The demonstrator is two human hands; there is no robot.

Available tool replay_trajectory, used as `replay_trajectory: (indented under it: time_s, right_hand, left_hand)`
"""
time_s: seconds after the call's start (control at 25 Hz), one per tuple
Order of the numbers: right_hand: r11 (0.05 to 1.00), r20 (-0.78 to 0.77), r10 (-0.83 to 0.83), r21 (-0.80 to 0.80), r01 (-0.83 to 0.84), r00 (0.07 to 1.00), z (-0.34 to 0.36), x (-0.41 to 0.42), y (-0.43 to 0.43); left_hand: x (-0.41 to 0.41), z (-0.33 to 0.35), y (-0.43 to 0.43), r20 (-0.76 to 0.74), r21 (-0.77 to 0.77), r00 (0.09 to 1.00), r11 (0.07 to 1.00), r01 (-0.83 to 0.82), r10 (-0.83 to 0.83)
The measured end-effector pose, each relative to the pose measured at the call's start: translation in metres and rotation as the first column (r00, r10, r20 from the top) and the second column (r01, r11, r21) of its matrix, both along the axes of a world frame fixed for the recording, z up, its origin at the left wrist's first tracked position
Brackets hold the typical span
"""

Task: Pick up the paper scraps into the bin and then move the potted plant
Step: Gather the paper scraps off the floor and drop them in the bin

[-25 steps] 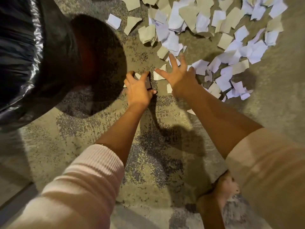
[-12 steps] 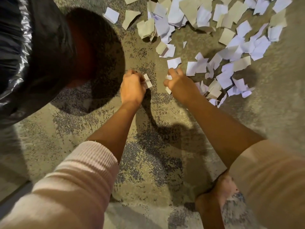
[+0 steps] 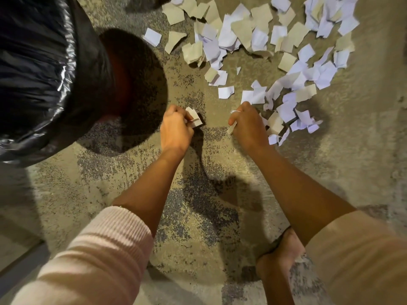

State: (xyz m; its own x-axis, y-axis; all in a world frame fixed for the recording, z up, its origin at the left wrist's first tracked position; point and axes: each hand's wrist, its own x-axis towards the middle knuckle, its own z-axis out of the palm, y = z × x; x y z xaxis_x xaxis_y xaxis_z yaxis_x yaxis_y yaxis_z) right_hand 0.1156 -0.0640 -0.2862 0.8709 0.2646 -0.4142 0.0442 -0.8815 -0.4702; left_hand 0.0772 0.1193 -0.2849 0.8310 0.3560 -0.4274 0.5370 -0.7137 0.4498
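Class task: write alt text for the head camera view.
Both hands, left hand and right hand, each clutch paper scraps above a speckled floor. Many more lie scattered ahead; a bin with a black liner stands left.

Both forearms are bare, each sleeve (image 3: 103, 249) pushed up toward the elbow — a pale pink knit with fine ribbing that reads as faint horizontal bands. The left hand (image 3: 175, 132) and right hand (image 3: 248, 126) wear no rings, watch or gloves. Below the right sleeve, a bare foot (image 3: 278, 259) shows — no sock or shoe.
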Motion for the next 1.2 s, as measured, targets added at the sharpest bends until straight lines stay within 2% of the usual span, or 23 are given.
replay_trajectory:
  time_s: [0.2,0.36,0.52,0.76,0.84,1.04,1.2]
  right_hand:
    - [1.000,0.040,0.009,-0.011,-0.008,0.999,0.045,-0.001,0.017]
    - [0.998,0.047,-0.050,0.051,0.048,0.998,0.095,0.004,0.040]
    - [0.994,0.125,-0.002,0.108,-0.012,0.992,0.146,0.004,0.065]
    - [0.997,0.073,0.038,0.066,-0.043,0.997,0.213,0.016,0.119]
    - [0.995,0.104,0.071,0.056,-0.077,0.992,0.231,0.019,0.139]
    - [0.979,0.243,0.180,0.055,-0.198,0.953,0.269,0.022,0.197]
    - [0.964,0.287,0.228,0.068,-0.257,0.930,0.275,0.021,0.243]
  left_hand:
    - [-0.006,0.049,0.001,0.041,-0.043,0.999,0.999,-0.015,0.017]
    - [-0.014,0.097,0.010,0.109,-0.088,0.992,0.995,-0.047,0.057]
    - [-0.018,0.148,0.023,0.183,-0.126,0.978,0.989,-0.081,0.103]
    - [-0.011,0.223,0.056,0.244,-0.122,0.963,0.989,-0.084,0.112]
    - [-0.009,0.244,0.075,0.278,-0.116,0.955,0.990,-0.078,0.108]
    - [-0.016,0.273,0.133,0.343,-0.104,0.923,0.984,-0.146,0.173]
    - [-0.027,0.269,0.176,0.348,-0.092,0.912,0.976,-0.196,0.216]
